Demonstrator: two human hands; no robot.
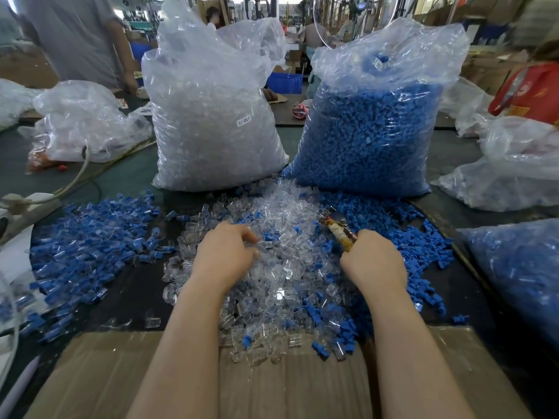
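Note:
A heap of small clear plastic caps (281, 225) lies in the middle of the table, with loose blue plugs (402, 234) to its right. To the left spreads a pile of assembled clear-and-blue pieces (90, 237). My left hand (227, 252) reaches into the clear heap with curled fingers; its fingertips are at a clear cap (267, 244), and I cannot tell whether they hold it. My right hand (373, 258) grips a brown-handled tool (338, 229) that points up and to the left over the heap.
A tall bag of clear caps (211, 122) and a tall bag of blue plugs (372, 134) stand behind the piles. Flat cardboard (287, 385) lies at the near edge. More plastic bags (520, 167) sit left and right. A person in grey (78, 34) stands at the far left.

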